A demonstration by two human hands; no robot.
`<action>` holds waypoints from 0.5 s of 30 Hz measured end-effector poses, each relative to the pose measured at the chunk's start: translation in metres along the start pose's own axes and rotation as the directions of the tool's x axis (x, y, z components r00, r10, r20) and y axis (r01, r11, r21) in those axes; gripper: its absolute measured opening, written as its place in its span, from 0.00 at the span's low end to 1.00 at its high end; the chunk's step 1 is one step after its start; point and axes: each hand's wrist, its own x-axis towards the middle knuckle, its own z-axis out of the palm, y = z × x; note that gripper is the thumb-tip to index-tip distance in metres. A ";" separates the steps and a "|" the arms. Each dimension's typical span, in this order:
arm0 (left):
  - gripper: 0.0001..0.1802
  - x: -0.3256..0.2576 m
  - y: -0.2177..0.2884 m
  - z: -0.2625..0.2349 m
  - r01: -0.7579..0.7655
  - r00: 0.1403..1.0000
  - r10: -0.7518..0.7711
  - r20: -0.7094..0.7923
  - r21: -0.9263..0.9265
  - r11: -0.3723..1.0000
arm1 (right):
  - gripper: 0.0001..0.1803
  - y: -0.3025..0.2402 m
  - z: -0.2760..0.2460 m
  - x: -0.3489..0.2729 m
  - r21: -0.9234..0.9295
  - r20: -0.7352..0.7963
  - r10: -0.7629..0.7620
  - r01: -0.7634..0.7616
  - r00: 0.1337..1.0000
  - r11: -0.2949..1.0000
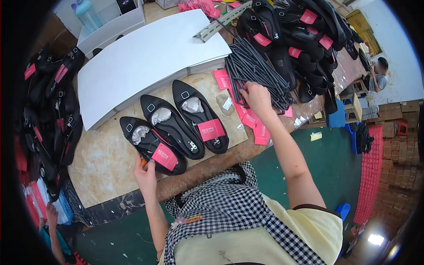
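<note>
We see three black shoes [175,131] mid-frame.
Our left hand [145,176] pinches an orange piece [143,163] by the leftmost; our right hand [257,100] is at the black sticks [258,64], upper right of centre; its grip we cannot tell.

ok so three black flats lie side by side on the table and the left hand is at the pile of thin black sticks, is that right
Not quite: the head view shows the right hand at the pile of thin black sticks. The three black flats do lie side by side on the table.
</note>
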 end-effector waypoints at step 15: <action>0.41 0.014 0.043 0.016 0.208 0.974 -0.091 0.206 -0.663 0.720 | 0.24 -0.140 -0.118 -0.077 0.566 0.325 -0.175 -0.042 0.929 0.824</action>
